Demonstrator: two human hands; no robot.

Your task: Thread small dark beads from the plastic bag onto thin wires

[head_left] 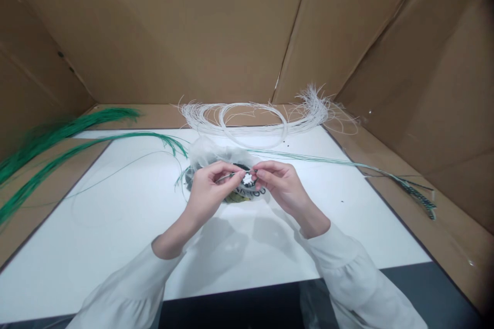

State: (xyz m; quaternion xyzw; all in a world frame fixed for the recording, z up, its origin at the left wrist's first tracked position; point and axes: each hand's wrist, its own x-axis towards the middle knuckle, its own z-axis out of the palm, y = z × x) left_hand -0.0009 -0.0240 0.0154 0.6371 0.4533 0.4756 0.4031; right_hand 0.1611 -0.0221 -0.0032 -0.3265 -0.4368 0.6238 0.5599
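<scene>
My left hand (210, 187) and my right hand (280, 181) meet over the middle of a white board (116, 226). The left fingers pinch a thin white strand (227, 176). The right fingers pinch a small white beaded piece (248, 179) at the strand's end. Beneath the hands lies a dark round container with lettering (247, 194), partly hidden, with a clear plastic bag (208, 151) just behind it.
A coiled bundle of white strands (262, 118) lies at the board's far edge. Green strands (50, 139) fan in from the left, and a thin green-tipped bundle (386, 172) runs off to the right. Cardboard walls (193, 25) enclose the area.
</scene>
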